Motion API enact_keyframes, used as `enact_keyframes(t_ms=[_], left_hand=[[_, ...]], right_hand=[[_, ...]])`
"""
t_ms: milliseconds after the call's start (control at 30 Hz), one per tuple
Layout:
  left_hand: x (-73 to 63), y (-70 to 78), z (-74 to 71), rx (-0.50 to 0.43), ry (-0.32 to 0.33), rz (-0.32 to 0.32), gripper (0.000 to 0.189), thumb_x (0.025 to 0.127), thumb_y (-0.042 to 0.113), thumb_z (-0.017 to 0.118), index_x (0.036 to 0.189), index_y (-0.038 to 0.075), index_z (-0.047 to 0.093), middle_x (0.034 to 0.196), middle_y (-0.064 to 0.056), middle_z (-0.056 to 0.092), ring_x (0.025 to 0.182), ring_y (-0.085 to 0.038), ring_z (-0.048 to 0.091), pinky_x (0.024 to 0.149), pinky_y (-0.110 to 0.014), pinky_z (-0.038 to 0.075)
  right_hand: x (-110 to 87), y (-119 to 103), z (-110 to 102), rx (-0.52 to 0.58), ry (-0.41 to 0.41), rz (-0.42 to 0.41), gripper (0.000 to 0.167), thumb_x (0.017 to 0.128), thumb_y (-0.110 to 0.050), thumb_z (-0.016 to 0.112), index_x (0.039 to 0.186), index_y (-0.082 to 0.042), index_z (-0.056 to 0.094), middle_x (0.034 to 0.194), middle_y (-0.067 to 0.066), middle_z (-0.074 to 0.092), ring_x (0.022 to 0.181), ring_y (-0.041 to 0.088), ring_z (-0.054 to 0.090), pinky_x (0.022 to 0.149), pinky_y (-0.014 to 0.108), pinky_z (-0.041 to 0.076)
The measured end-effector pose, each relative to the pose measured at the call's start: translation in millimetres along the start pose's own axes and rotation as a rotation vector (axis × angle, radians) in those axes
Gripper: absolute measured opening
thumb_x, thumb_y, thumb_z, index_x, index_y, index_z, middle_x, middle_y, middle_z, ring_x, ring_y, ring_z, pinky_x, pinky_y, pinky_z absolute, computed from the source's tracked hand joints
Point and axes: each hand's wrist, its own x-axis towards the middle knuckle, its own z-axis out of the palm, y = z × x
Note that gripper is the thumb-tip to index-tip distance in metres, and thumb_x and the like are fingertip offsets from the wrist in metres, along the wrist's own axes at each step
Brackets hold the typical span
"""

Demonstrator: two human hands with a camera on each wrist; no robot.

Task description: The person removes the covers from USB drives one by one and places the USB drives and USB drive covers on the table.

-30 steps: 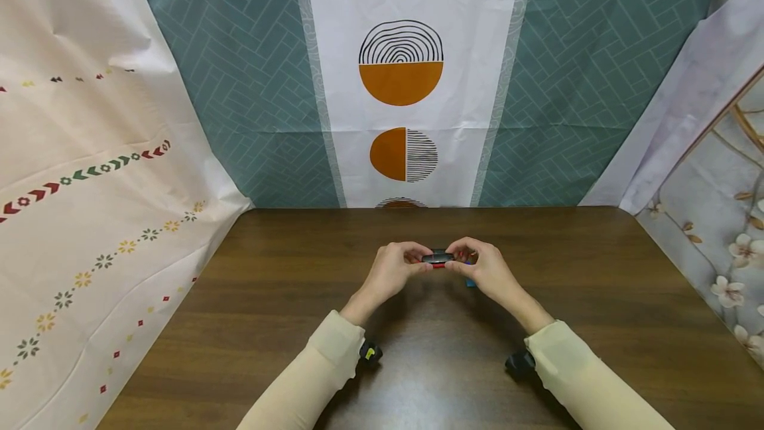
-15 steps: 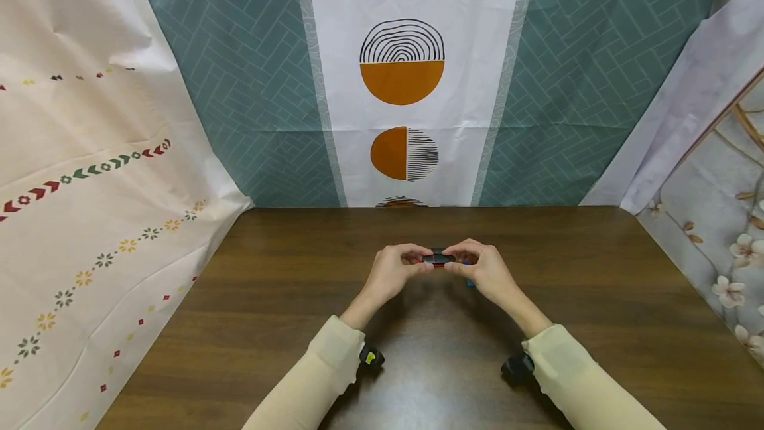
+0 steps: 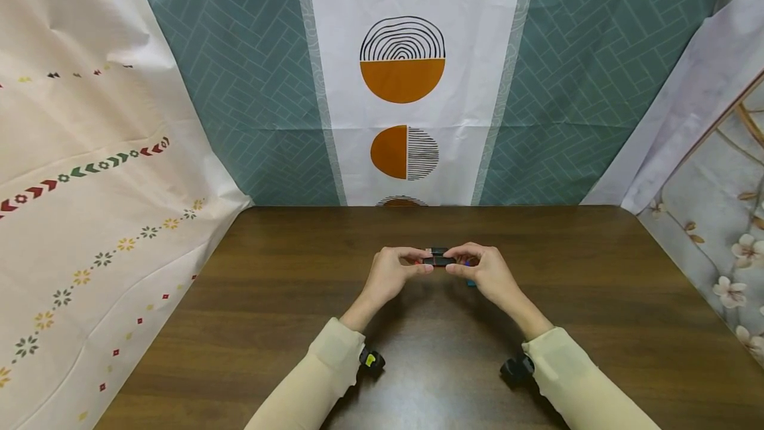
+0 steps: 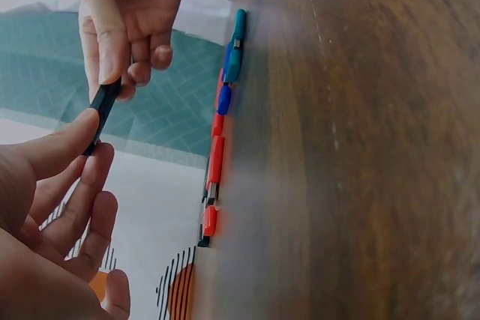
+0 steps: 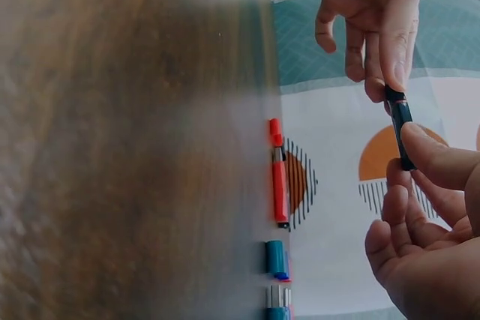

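Both hands hold a small black USB flash drive (image 3: 440, 261) end to end over the table. My left hand (image 3: 390, 274) pinches one end between thumb and fingers. Thumb and fingers of my right hand (image 3: 489, 274) pinch the other end. In the right wrist view a thin reddish line crosses the black stick (image 5: 403, 127), near the left fingertips. Fingertips cover both its ends. Just behind it, a second black piece (image 3: 439, 251) with a silvery tip lies on the table.
Along the table (image 3: 298, 324) lies a row of small sticks: a red drive (image 5: 280, 192) with a metal plug and a red cap (image 5: 274, 131), a blue piece (image 4: 224, 100) and teal pieces (image 4: 234, 65). Patterned cloth (image 3: 412, 85) hangs behind the table.
Both hands have sunk slightly in the head view, still pinching the black flash drive. More of the black piece behind it shows now.
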Motion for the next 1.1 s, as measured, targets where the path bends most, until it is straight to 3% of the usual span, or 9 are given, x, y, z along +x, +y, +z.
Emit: enact_keyframes(t_ms=[200,400,667,1100], left_hand=[[-0.3,-1.2,-0.8,-0.006,-0.002,-0.006,0.022,0.088,0.026,0.085,0.109,0.019,0.084,0.097,0.004,0.076,0.084,-0.02,0.067,0.069,-0.03,0.053],[-0.4,0.1,-2.5,-0.027,-0.001,0.001,0.021,0.088,0.025,0.086,0.109,0.019,0.084,0.096,0.005,0.077,0.085,-0.015,0.066,0.069,-0.03,0.053],[-3.8,-1.5,-3.7,-0.043,0.004,-0.012,0.021,0.088,0.024,0.086,0.107,0.018,0.084,0.09,0.005,0.076,0.082,-0.019,0.068,0.068,-0.03,0.054],[-7.8,-3.8,-9.3,-0.04,0.016,-0.037,0.022,0.088,0.024,0.086,0.109,0.018,0.084,0.097,0.002,0.078,0.088,-0.022,0.068,0.068,-0.031,0.053]], right_hand=[[-0.4,-1.1,0.6,-0.012,0.003,-0.004,0.018,0.092,-0.009,0.08,0.109,-0.005,0.079,0.095,0.009,0.069,0.072,0.027,0.053,0.055,0.028,0.045],[0.7,-2.3,-0.7,-0.015,0.01,-0.035,0.018,0.091,-0.012,0.082,0.108,-0.006,0.079,0.096,0.009,0.071,0.076,0.024,0.053,0.063,0.028,0.045],[-0.7,-3.4,-0.5,0.003,-0.009,-0.034,0.019,0.091,-0.012,0.081,0.109,-0.005,0.078,0.092,0.01,0.068,0.067,0.022,0.052,0.053,0.027,0.044],[0.6,-4.9,5.5,0.0,-0.028,-0.017,0.02,0.091,-0.012,0.081,0.109,-0.006,0.079,0.088,0.007,0.065,0.066,0.02,0.05,0.055,0.028,0.04]])
